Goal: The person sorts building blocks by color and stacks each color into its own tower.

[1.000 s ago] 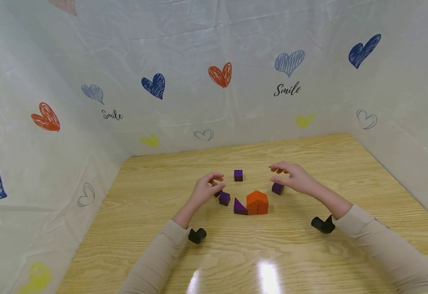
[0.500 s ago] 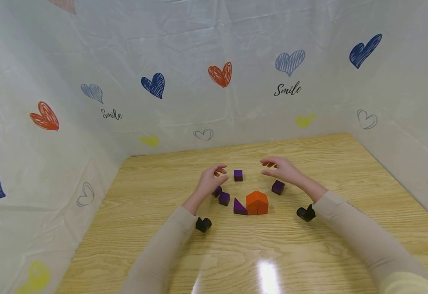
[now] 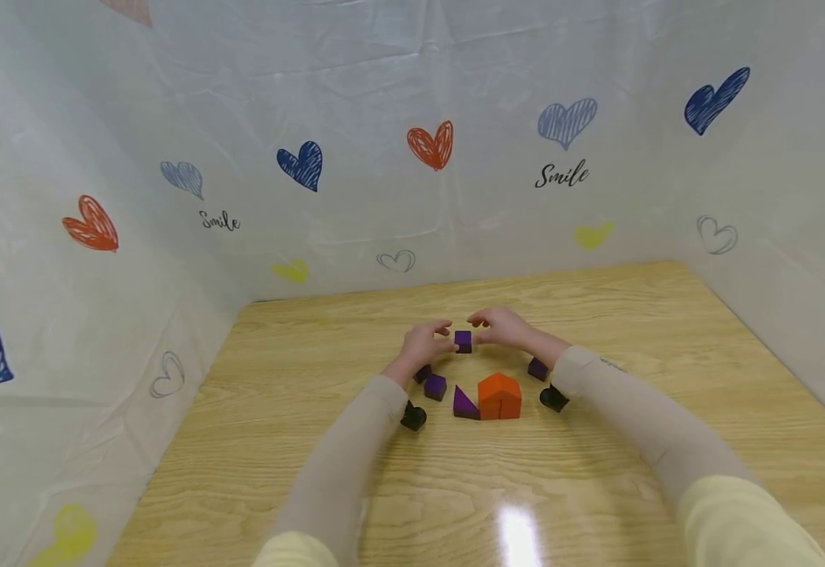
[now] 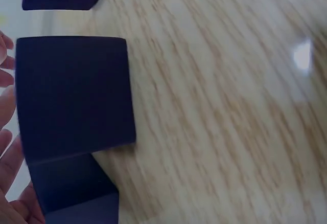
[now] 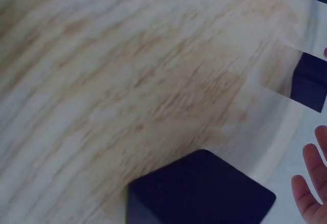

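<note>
At the far middle of the table, a purple cube sits between my two hands. My left hand is at its left side, thumb tip right at the cube's edge and fingers loosely bent. My right hand comes from the other side, its thumb close to the cube's right face. Neither hand is closed round it. Under my left wrist are two more purple blocks, the nearer one a cube. Another purple block lies beneath my right forearm. In the right wrist view, fingers of a hand are spread.
Nearer on the wooden table, an orange house-shaped group of blocks stands beside a purple triangular block. A white sheet printed with hearts rises behind the table and along its sides. Black wrist cameras hang under both sleeves.
Both hands have come inward to the far purple cube, the right one travelling left and the left one travelling right. The blocks stay where they were.
</note>
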Tool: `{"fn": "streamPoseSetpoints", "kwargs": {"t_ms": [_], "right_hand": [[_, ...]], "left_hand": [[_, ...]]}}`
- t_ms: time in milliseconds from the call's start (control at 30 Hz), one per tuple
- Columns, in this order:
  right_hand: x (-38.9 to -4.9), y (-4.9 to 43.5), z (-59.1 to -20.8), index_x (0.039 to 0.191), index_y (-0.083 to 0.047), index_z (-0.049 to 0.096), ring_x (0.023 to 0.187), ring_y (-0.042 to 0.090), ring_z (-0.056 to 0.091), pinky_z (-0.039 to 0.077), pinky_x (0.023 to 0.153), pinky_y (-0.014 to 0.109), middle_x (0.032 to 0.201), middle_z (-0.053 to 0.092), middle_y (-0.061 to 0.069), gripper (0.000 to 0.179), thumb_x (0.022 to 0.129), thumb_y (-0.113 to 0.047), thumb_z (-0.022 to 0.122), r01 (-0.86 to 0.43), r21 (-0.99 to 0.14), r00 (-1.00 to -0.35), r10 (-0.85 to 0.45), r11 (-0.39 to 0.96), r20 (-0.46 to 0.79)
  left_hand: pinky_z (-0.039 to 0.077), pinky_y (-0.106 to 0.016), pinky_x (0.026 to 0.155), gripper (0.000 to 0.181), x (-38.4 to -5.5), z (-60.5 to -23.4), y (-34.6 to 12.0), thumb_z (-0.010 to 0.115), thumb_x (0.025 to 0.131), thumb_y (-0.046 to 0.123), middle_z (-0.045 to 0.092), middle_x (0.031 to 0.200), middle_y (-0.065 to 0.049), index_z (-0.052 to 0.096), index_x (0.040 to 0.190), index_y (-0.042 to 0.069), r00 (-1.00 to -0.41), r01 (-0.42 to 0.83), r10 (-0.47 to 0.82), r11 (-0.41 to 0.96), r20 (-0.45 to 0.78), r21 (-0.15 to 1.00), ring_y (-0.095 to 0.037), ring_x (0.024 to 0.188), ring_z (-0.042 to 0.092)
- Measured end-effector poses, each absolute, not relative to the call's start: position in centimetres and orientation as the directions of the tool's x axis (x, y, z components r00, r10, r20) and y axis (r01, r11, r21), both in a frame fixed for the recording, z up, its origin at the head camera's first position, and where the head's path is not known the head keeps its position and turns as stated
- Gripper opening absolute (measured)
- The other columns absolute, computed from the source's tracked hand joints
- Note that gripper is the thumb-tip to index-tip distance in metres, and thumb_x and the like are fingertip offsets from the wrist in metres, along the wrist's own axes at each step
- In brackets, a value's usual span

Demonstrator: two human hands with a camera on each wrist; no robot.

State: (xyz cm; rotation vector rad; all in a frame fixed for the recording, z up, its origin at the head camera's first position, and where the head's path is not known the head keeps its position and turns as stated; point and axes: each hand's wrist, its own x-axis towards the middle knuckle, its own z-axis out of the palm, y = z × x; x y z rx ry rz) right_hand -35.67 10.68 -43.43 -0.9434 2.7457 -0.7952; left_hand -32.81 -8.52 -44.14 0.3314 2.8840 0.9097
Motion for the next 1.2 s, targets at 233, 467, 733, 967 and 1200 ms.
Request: {"fn": "streamPoseSetpoints", "kwargs": {"t_ms": [233, 467, 733, 967, 1200], "right_hand": [[-36.4, 9.8, -44.6, 0.111, 0.003, 0.063, 0.094, 0.029, 0.060, 0.047, 0.083, 0.037, 0.106, 0.065, 0.016, 0.034, 0.082, -0.014, 0.068, -0.592, -0.470, -0.757, -0.652, 0.655, 0.045], [-36.1, 9.6, -44.5, 0.106, 0.002, 0.066, 0.088, 0.026, 0.060, 0.048, 0.079, 0.035, 0.102, 0.067, 0.014, 0.027, 0.082, -0.010, 0.068, -0.591, -0.485, -0.758, -0.649, 0.645, 0.060], [-35.8, 10.2, -43.1, 0.109, 0.002, 0.064, 0.091, 0.027, 0.058, 0.047, 0.079, 0.036, 0.106, 0.065, 0.015, 0.029, 0.084, -0.011, 0.065, -0.582, -0.516, -0.753, -0.656, 0.629, 0.051], [-32.9, 11.5, -38.4, 0.111, 0.000, 0.064, 0.096, 0.031, 0.057, 0.046, 0.080, 0.042, 0.107, 0.064, 0.015, 0.030, 0.084, -0.014, 0.065, -0.651, -0.502, -0.715, -0.682, 0.569, 0.154], [-28.4, 11.7, -34.5, 0.106, -0.002, 0.066, 0.089, 0.027, 0.059, 0.048, 0.077, 0.037, 0.101, 0.066, 0.010, 0.027, 0.082, -0.014, 0.068, -0.691, -0.486, -0.695, -0.676, 0.535, 0.246]], "left_hand": [[0.031, -0.040, 0.100, 0.043, -33.0, -44.7, -8.1, 0.066, 0.084, 0.027, 0.065, 0.113, -0.003, 0.058, 0.124, 0.013, -0.970, 0.200, 0.243, 0.832, -0.017, 0.517, -0.025, 0.114, 0.052], [0.029, -0.040, 0.100, 0.035, -33.1, -44.6, -7.6, 0.067, 0.084, 0.024, 0.066, 0.110, -0.002, 0.063, 0.116, 0.012, -0.977, 0.182, 0.215, 0.848, -0.009, 0.497, -0.024, 0.110, 0.054], [0.028, -0.044, 0.098, 0.035, -33.1, -44.1, -7.6, 0.065, 0.085, 0.028, 0.064, 0.115, -0.002, 0.061, 0.117, 0.013, -0.972, 0.199, 0.236, 0.824, -0.003, 0.531, -0.025, 0.110, 0.054], [0.041, -0.038, 0.094, 0.034, -31.1, -40.5, -8.1, 0.066, 0.085, 0.023, 0.062, 0.114, -0.008, 0.061, 0.114, 0.008, -0.929, 0.334, 0.349, 0.658, 0.120, 0.675, -0.028, 0.109, 0.053], [0.043, -0.041, 0.090, 0.031, -27.5, -37.3, -8.7, 0.068, 0.083, 0.021, 0.063, 0.108, -0.006, 0.062, 0.110, 0.008, -0.889, 0.431, 0.399, 0.556, 0.227, 0.711, -0.024, 0.102, 0.055]]}}
